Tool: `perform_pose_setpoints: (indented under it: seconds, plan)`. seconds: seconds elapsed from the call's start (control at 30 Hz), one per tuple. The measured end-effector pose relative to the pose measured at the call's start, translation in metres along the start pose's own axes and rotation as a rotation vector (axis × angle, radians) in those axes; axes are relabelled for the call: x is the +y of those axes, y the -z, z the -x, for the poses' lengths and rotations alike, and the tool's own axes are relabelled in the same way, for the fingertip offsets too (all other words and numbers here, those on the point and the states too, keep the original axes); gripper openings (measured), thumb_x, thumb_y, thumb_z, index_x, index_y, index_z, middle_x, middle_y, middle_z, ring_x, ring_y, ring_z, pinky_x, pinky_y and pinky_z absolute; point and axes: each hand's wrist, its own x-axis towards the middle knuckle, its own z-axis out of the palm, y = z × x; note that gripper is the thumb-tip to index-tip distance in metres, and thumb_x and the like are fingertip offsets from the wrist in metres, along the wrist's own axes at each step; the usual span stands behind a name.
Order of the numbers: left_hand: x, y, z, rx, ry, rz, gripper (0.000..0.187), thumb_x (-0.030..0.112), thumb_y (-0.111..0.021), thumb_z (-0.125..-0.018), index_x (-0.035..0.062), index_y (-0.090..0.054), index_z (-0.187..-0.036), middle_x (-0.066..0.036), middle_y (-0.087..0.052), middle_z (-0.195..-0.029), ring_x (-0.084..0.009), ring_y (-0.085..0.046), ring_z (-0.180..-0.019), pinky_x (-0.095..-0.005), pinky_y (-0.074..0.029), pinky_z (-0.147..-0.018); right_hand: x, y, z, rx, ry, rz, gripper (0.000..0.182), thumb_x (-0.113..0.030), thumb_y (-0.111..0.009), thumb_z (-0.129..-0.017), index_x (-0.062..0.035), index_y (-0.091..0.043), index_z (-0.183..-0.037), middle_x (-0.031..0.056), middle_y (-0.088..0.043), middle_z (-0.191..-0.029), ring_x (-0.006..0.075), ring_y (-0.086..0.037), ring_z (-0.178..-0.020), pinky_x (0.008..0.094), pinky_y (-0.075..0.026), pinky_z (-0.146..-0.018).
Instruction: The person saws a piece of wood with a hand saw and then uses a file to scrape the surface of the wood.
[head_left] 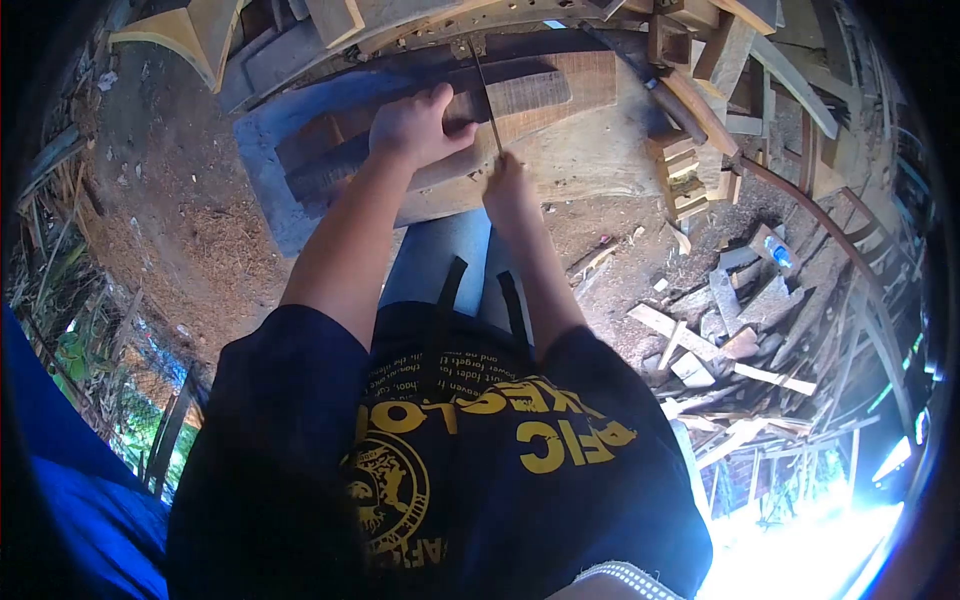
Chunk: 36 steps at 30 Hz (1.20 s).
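Observation:
My left hand point(415, 128) is closed over a dark, curved wooden piece point(535, 93), its thumb pointing right, close to the blade. In my right hand point(513, 190) is a thin, long saw point(486, 95), seen nearly edge-on, its handle hidden by my fingers. The saw lies across the wooden piece, its far end pointing away from me. Another flat brown board point(597, 78) lies under or behind the curved piece. Both rest on a broad pale wooden work surface point(625, 155), in front of my knees.
Curved timber point(700, 112) and stacked blocks point(683, 175) stand at the right. Offcuts point(735, 305) litter the ground at lower right, with a plastic bottle point(778, 252) among them. More cut wood point(180, 38) lies at the far left. Sawdust point(225, 225) covers the ground.

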Motion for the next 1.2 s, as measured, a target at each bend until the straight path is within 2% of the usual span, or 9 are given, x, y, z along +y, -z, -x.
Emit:
perform_pose_setpoints:
  seconds: [0.1,0.3,0.4,0.63,0.73,0.8,0.97,1.03,1.2]
  plan:
    - [0.001,0.003,-0.001,-0.025,0.014,0.016,0.056,0.056,-0.06,-0.076,0.0097,-0.053,-0.106,-0.015,-0.065,-0.102,-0.0312,-0.066,-0.089,-0.044,-0.054,-0.074,-0.026,0.004,-0.026,0.033,0.03,-0.024,0.018,-0.016,-0.046,-0.091,-0.0039,-0.053,-0.102,0.0308,-0.062,-0.088,0.0486,-0.061,-0.085,0.0543,-0.05,-0.071]
    - [0.002,0.006,0.001,-0.047,0.031,0.0,0.058,0.059,-0.059,-0.075,0.0099,-0.053,-0.106,-0.014,-0.065,-0.1,-0.0318,-0.066,-0.089,-0.0444,-0.054,-0.074,0.022,0.0,0.036,0.04,-0.044,0.05,0.016,-0.012,-0.045,-0.09,-0.0029,-0.054,-0.101,0.0297,-0.063,-0.086,0.0483,-0.061,-0.086,0.0528,-0.049,-0.073]
    - [-0.001,0.003,0.001,-0.049,0.023,0.04,0.059,0.06,-0.058,-0.076,0.0102,-0.053,-0.107,-0.014,-0.066,-0.1,-0.0318,-0.066,-0.089,-0.0438,-0.054,-0.074,-0.02,0.002,-0.019,0.014,0.003,-0.019,0.015,-0.009,-0.047,-0.088,-0.0026,-0.054,-0.099,0.0291,-0.063,-0.088,0.0471,-0.061,-0.089,0.0516,-0.049,-0.075]
    - [0.001,0.01,0.002,-0.073,0.048,0.005,0.061,0.061,-0.058,-0.076,0.0104,-0.054,-0.108,-0.014,-0.066,-0.098,-0.031,-0.067,-0.087,-0.043,-0.055,-0.072,0.003,0.014,0.043,-0.025,-0.063,-0.017,0.013,-0.008,-0.046,-0.089,-0.0012,-0.054,-0.096,0.0285,-0.063,-0.085,0.0479,-0.06,-0.086,0.052,-0.049,-0.073]
    - [0.002,0.01,0.002,-0.091,0.046,-0.003,0.061,0.062,-0.057,-0.076,0.0104,-0.055,-0.109,-0.015,-0.066,-0.098,-0.0308,-0.067,-0.087,-0.0429,-0.055,-0.071,-0.018,0.004,0.005,0.037,-0.017,0.082,0.026,-0.017,-0.043,-0.095,0.0023,-0.058,-0.104,0.0294,-0.062,-0.085,0.0463,-0.061,-0.082,0.0494,-0.05,-0.067]
    - [-0.001,0.005,0.001,-0.061,0.027,0.016,0.066,0.064,-0.055,-0.075,0.008,-0.053,-0.111,-0.015,-0.066,-0.099,-0.0311,-0.067,-0.088,-0.0432,-0.056,-0.074,-0.027,-0.001,-0.019,0.054,-0.044,0.004,0.03,-0.02,-0.043,-0.095,0.0023,-0.058,-0.11,0.0315,-0.061,-0.091,0.0464,-0.06,-0.089,0.0487,-0.05,-0.073]
    - [0.0,0.009,0.001,-0.048,0.026,0.021,0.061,0.061,-0.057,-0.076,0.0105,-0.054,-0.11,-0.015,-0.066,-0.098,-0.0317,-0.066,-0.088,-0.0435,-0.055,-0.073,0.018,0.001,0.034,-0.04,-0.079,0.057,0.029,-0.014,-0.051,-0.088,0.0018,-0.052,-0.112,0.0299,-0.061,-0.097,0.0466,-0.06,-0.091,0.0514,-0.05,-0.078]
    - [-0.001,0.008,0.005,-0.074,0.027,0.036,0.061,0.061,-0.058,-0.076,0.0104,-0.054,-0.11,-0.015,-0.066,-0.098,-0.0317,-0.066,-0.089,-0.0433,-0.054,-0.074,0.009,0.001,0.041,0.06,0.019,0.035,0.03,-0.021,-0.044,-0.095,0.0034,-0.058,-0.105,0.0304,-0.062,-0.086,0.0482,-0.06,-0.087,0.051,-0.049,-0.073]
    - [-0.003,0.0,0.004,0.03,-0.003,0.035,0.06,0.06,-0.058,-0.076,0.009,-0.054,-0.107,-0.015,-0.066,-0.095,-0.0311,-0.067,-0.085,-0.0439,-0.055,-0.072,-0.023,0.006,-0.009,0.039,0.061,0.034,0.03,-0.019,-0.042,-0.094,0.0029,-0.057,-0.107,0.0305,-0.062,-0.088,0.0473,-0.061,-0.088,0.0512,-0.048,-0.074]
